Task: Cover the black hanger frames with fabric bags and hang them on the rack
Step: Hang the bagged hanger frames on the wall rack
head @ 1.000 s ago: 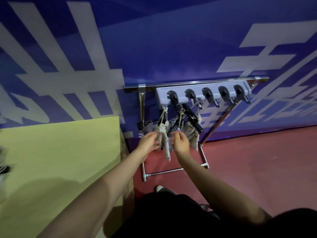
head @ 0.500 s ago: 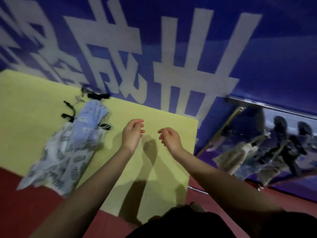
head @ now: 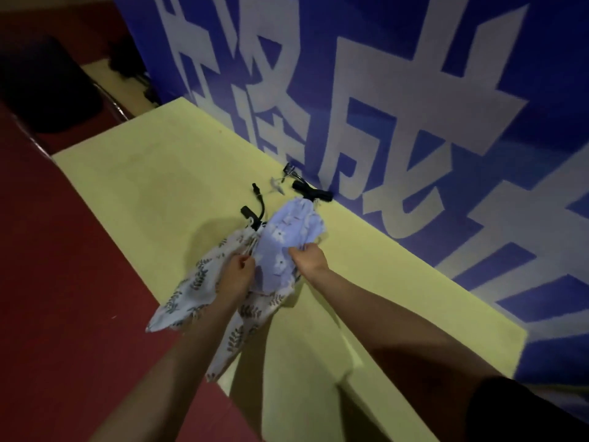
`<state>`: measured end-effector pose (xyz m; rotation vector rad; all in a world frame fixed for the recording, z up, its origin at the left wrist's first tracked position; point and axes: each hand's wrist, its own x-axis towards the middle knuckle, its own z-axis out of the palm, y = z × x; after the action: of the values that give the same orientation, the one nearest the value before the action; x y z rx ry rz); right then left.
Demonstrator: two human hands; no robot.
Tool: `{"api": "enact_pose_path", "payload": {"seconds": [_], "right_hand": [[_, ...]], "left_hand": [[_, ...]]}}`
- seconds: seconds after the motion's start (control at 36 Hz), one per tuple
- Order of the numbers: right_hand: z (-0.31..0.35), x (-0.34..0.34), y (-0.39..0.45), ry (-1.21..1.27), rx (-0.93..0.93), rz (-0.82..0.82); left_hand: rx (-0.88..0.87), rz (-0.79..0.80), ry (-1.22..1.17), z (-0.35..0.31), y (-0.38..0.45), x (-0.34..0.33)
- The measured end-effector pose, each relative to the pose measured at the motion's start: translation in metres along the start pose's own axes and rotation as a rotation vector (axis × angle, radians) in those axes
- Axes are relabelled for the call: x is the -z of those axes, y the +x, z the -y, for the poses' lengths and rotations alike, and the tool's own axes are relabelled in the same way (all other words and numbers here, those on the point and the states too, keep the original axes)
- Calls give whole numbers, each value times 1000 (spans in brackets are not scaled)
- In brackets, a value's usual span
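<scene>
Nearest the viewer, two bare forearms reach forward over a pale yellow bench [head: 143, 186] whose near edge runs diagonally from far left to near right, with dark red floor [head: 63, 298] beyond that edge on the left.

A white fabric bag printed with dark leaves [head: 191, 291] lies at the near edge of the bench, its lower corners hanging past the edge over the floor. The left hand [head: 236, 275] rests on this bag, its fingers curled at the seam where it meets a second bag; whether its grip is closed on cloth cannot be told.

Just right, overlapping the leaf bag, lies a light blue fabric bag with white flowers [head: 290, 231]. The right hand [head: 307, 258] has its grip clamped on the near right edge of the blue bag, bunching the cloth.

Farther on, black hanger frames [head: 314, 193] poke out beyond the tops of the bags, one curved black piece [head: 253, 212] at the top of the leaf bag, a straighter one at the top of the blue bag.

To the left of the bags the bench top is open. The far edge of the bench meets a blue wall with large white characters [head: 382, 106].
</scene>
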<state>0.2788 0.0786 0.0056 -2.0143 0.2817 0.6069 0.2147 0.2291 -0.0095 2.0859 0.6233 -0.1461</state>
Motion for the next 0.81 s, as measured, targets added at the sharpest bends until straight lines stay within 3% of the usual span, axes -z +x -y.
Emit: {"api": "enact_pose_path", "payload": {"seconds": [0.22,0.33,0.44,0.56,0.69,0.81], "right_hand": [[-5,-31,54,217,-141,-140],[-2,-14,66,242,-229,1],[-3,-7,75,203,-223,67],[-11,-5,66,208,-159,3],[-25,5,47,575,-36,-19],[-12,27,40,944,44,151]], "left_hand": [[249,123,-229,-2,60,-27],[296,68,-280,-15,66,-34],[187,38,-64,-38,53,-52],[84,-74,-46,-50,38,-72],[-70,-130,-125,-46,11,-75],[-165,-41,-192,-41,-16,-68]]}}
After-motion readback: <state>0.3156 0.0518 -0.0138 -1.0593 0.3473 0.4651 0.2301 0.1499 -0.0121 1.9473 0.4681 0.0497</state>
